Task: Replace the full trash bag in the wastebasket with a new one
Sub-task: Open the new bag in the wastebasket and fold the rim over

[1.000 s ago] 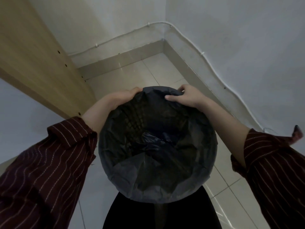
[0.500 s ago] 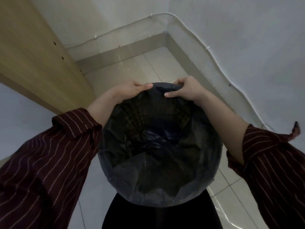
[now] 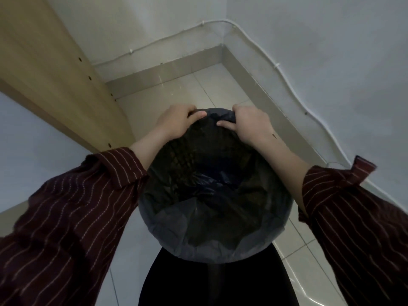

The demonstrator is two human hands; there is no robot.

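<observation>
Two walls (image 3: 309,51), tiled floor (image 3: 176,89); left hand (image 3: 176,123), right hand (image 3: 251,124) fingers (image 3: 196,117) seemingly pinching trash bag (image 3: 216,228).

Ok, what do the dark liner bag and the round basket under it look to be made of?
The dark grey trash bag: thin plastic film, faintly glossy and half see-through, creased and folded over the rim. The round wastebasket: apparently openwork mesh, its lattice showing through the bag on the far wall; metal or plastic, I cannot tell.
</observation>
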